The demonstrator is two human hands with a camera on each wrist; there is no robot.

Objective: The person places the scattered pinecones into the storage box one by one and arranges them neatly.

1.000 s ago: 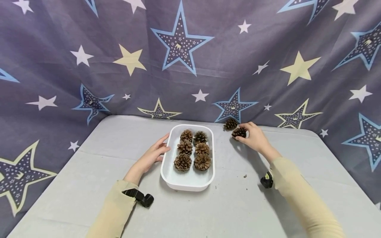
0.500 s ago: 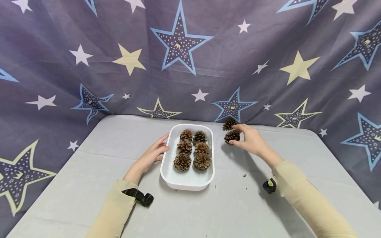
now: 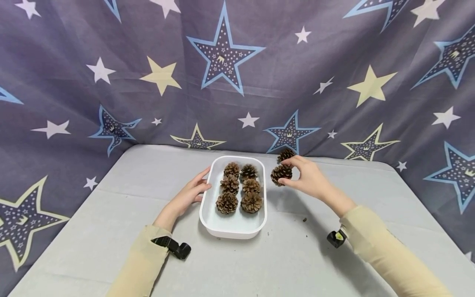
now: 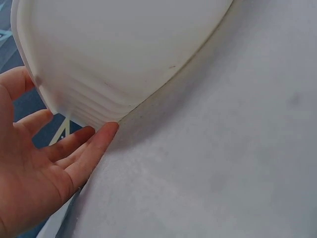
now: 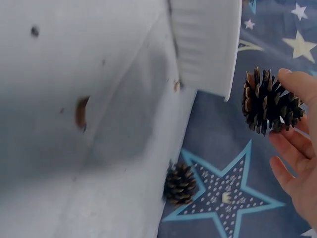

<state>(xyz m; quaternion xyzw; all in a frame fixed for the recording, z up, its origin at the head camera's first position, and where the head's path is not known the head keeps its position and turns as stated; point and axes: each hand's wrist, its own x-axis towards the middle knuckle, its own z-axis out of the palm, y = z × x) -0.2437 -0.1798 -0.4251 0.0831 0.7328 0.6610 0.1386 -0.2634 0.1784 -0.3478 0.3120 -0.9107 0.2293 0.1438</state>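
Note:
A brown pine cone [image 3: 281, 175] is pinched between the thumb and fingers of my right hand [image 3: 308, 176], raised off the table to the right of a white tub [image 3: 233, 235]. In the right wrist view the same pine cone [image 5: 267, 101] hangs at the fingertips. Inside the tub several pine cones [image 3: 252, 202] stand in two columns. My left hand [image 3: 187, 197] touches the tub's left side with fairly straight fingers; the left wrist view shows those fingertips against its outer wall [image 4: 124, 64].
One more pine cone [image 3: 285, 155] lies at the table's back edge, behind the right hand. Small brown flakes [image 3: 304, 219] are scattered on the grey table [image 3: 297, 264]. A star-patterned cloth [image 3: 208, 103] hangs behind and at the sides.
My right hand has lifted the pine cone and carried it left toward the tub. The left hand and the tub have stayed in place.

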